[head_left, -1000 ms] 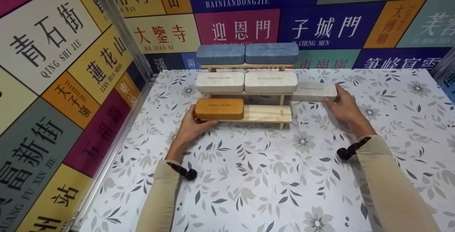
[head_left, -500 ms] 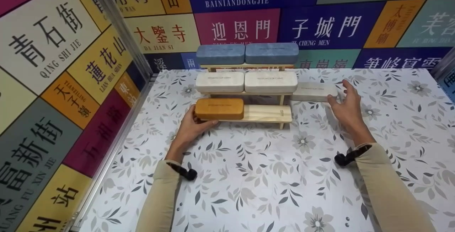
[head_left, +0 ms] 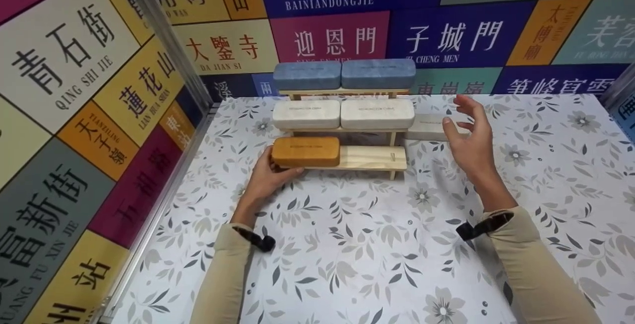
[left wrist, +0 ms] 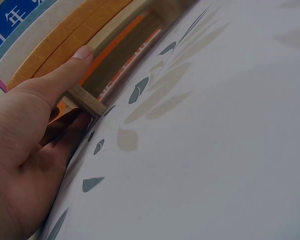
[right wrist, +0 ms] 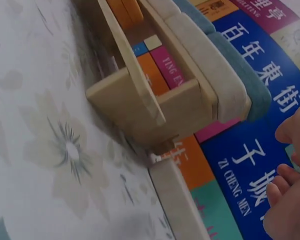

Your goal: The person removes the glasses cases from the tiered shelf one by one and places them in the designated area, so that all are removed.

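A stepped wooden rack carries oblong cases with rounded corners and small print on top. My left hand grips the left end of its lowest step; in the left wrist view the thumb lies along the front edge and the fingers reach in beneath. On that step sits an orange case. The middle step bears two white cases, the top step two blue cases. Another white case lies on the table to the right of the rack. My right hand, fingers loosely bent and holding nothing, overlaps its right end.
A white cloth with grey flowers and leaves covers the table. Close behind the rack rises a wall of coloured panels with large characters. Similar panels stand along the left side, with a clear strip at the corner.
My right hand has let go of the loose white case and lifted, shifting left over its end. The case stays on the table. My left hand keeps its grip on the rack.
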Demonstrator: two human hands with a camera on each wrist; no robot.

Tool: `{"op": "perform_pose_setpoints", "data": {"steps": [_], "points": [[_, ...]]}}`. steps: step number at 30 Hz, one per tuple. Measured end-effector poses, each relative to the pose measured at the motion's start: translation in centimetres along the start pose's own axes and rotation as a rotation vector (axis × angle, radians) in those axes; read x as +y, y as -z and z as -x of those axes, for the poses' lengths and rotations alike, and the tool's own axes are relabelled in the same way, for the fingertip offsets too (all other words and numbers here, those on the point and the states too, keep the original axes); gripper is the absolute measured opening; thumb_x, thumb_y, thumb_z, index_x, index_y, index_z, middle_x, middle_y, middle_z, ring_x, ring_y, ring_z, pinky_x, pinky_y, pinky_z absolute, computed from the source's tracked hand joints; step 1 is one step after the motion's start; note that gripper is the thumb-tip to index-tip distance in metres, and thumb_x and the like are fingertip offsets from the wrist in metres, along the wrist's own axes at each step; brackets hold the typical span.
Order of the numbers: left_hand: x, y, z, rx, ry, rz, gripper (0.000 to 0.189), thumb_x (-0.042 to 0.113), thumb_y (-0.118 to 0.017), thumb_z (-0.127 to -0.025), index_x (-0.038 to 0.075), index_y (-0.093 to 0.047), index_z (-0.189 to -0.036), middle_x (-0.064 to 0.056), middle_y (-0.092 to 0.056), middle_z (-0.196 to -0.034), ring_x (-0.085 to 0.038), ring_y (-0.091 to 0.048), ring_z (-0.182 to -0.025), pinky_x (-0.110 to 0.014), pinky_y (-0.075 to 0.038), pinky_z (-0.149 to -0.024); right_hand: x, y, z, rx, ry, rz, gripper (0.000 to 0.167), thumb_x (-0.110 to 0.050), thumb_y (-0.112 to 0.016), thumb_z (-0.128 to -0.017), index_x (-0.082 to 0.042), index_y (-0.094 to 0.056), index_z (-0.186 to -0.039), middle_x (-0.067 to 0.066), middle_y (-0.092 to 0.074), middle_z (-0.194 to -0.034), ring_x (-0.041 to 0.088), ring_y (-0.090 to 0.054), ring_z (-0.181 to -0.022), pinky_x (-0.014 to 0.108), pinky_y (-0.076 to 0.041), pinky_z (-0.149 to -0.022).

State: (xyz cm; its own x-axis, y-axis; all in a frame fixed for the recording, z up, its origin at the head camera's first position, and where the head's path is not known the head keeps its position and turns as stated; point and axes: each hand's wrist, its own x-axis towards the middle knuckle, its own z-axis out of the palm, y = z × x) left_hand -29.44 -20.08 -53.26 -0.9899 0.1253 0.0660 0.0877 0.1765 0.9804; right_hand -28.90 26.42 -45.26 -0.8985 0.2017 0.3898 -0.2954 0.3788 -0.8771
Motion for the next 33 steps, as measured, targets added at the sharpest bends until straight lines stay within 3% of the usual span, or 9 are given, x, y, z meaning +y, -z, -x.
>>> {"op": "perform_pose_setpoints", "data": {"steps": [6,10,13,17,21,25,33], "points": [[0.0,-0.1,0.0,-0.001,0.001,0.002,0.09,0.033,-0.1,-0.081,0.022,-0.049,-0.155,0.0,-0.061,-0.151,-0.02,-0.059,-0.143,-0.04,-0.043,-0.128,-2.6,-2.4,1.3,-0.022,0.135,-0.057,0.052,-0.007,-0.066,-0.107,-0.011,-0.053,-0.157,0.007,-0.058,-0.155,0.022,-0.051,-0.141,0.031,-0.044,-0.108],[-0.1,-0.1,0.0,0.003,0.003,0.016,0.091,0.033,-0.1,-0.08,0.023,-0.049,-0.155,0.0,-0.061,-0.151,-0.02,-0.058,-0.144,-0.041,-0.042,-0.128,-3.9,-4.3,2.5,-0.081,0.222,-0.104,0.05,-0.003,-0.067,-0.105,-0.006,-0.056,-0.154,0.011,-0.061,-0.152,0.024,-0.054,-0.14,0.029,-0.047,-0.108],[-0.2,0.0,0.0,0.0,0.003,0.027,0.093,0.032,-0.1,-0.08,0.023,-0.048,-0.157,0.0,-0.061,-0.152,-0.021,-0.059,-0.144,-0.041,-0.043,-0.128,-4.8,-5.8,3.5,-0.148,0.241,-0.175,0.05,-0.001,-0.068,-0.104,-0.001,-0.055,-0.153,0.017,-0.061,-0.149,0.03,-0.057,-0.137,0.026,-0.051,-0.108],[-0.3,0.1,0.0,-0.002,0.005,0.033,0.095,0.031,-0.1,-0.081,0.023,-0.046,-0.159,-0.001,-0.06,-0.153,-0.021,-0.059,-0.144,-0.04,-0.044,-0.127,-5.5,-7.8,4.7,-0.256,0.213,-0.248,0.052,0.002,-0.071,-0.101,0.004,-0.055,-0.15,0.02,-0.062,-0.143,0.031,-0.063,-0.128,0.028,-0.057,-0.106],[-0.3,0.2,0.0,0.004,0.004,0.017,0.095,0.032,-0.099,-0.081,0.022,-0.046,-0.159,-0.001,-0.06,-0.152,-0.021,-0.059,-0.143,-0.04,-0.045,-0.126,-5.6,-9.6,5.9,-0.343,0.181,-0.215,0.052,-0.001,-0.075,-0.1,0.0,-0.058,-0.148,0.014,-0.065,-0.141,0.025,-0.066,-0.127,0.035,-0.059,-0.108],[-0.3,0.2,0.0,0.0,-0.001,0.018,0.094,0.032,-0.099,-0.081,0.023,-0.047,-0.159,0.0,-0.06,-0.153,-0.02,-0.059,-0.143,-0.04,-0.045,-0.126,-5.3,-11.1,6.7,-0.42,0.139,-0.165,0.052,-0.005,-0.078,-0.099,-0.005,-0.06,-0.148,0.015,-0.063,-0.145,0.035,-0.063,-0.133,0.044,-0.058,-0.112],[-0.1,0.1,-0.1,-0.01,-0.011,0.018,0.09,0.032,-0.099,-0.082,0.024,-0.048,-0.156,0.0,-0.061,-0.152,-0.021,-0.06,-0.143,-0.041,-0.046,-0.125,-4.4,-13.3,7.1,-0.462,0.081,-0.067,0.059,-0.008,-0.077,-0.1,-0.004,-0.054,-0.154,0.017,-0.054,-0.155,0.042,-0.059,-0.142,0.048,-0.052,-0.12]]}}
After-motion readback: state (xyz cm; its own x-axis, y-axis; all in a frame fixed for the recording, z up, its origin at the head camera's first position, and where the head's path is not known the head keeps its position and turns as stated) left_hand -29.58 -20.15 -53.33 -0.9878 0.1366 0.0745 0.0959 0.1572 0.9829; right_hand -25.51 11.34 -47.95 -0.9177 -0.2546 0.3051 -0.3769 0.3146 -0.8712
